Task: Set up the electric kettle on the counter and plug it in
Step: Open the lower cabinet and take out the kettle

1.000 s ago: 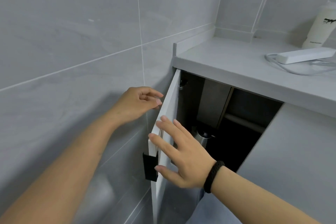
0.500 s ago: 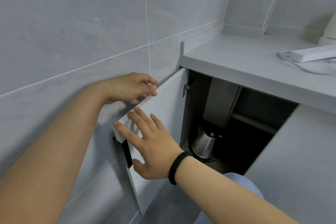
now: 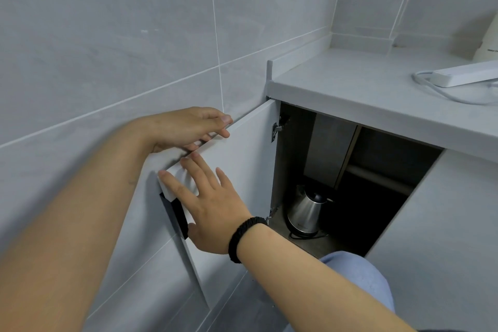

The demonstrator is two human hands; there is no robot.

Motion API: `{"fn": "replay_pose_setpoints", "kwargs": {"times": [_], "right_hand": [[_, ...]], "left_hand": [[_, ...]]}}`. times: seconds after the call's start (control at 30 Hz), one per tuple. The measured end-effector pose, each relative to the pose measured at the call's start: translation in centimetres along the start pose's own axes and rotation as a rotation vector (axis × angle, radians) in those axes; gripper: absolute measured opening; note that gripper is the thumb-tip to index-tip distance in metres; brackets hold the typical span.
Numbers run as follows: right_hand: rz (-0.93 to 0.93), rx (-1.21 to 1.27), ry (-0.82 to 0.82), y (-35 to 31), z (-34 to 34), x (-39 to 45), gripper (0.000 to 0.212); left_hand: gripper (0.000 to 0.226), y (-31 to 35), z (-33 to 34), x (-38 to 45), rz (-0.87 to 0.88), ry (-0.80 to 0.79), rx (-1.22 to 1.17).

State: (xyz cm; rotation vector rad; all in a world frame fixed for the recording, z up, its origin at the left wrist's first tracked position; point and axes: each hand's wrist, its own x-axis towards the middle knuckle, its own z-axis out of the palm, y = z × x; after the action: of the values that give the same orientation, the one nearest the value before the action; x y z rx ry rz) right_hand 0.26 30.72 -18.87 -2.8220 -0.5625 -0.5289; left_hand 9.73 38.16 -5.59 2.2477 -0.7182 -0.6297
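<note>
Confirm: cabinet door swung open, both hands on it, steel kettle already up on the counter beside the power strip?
Not quite. The head view shows the steel kettle still inside the open cabinet, on its floor, not on the counter. The rest holds: left hand and right hand are on the opened cabinet door; the power strip lies on the counter.

The cabinet door point(image 3: 242, 164) stands swung open against the wall, with the left hand point(image 3: 186, 127) on its top edge and the right hand point(image 3: 213, 213) flat on its face below. Right of both hands, the kettle point(image 3: 305, 214) sits inside the cabinet. Above it, on the counter point(image 3: 350, 83), a power strip point(image 3: 463, 75) lies far right.
</note>
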Motion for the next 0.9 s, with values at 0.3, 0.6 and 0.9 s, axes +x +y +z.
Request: {"fn": "replay_pose_setpoints", "kwargs": {"times": [0.3, 0.6, 0.9], "right_hand": [[-0.028, 0.056, 0.115, 2.2, -0.6, -1.8, 0.088], [0.321, 0.151, 0.353, 7.4, -1.8, -7.3, 0.04], [0.487, 0.247, 0.489, 13.1, -4.3, -12.6, 0.007]], "left_hand": [[0.038, -0.1, 0.9, 0.1, 0.085, 0.153, 0.139], [0.011, 1.1, 5.5, 0.9, 0.298, 0.369, 0.067], [0.014, 2.7, 12.1, 4.7, 0.36, 0.252, 0.007]]}}
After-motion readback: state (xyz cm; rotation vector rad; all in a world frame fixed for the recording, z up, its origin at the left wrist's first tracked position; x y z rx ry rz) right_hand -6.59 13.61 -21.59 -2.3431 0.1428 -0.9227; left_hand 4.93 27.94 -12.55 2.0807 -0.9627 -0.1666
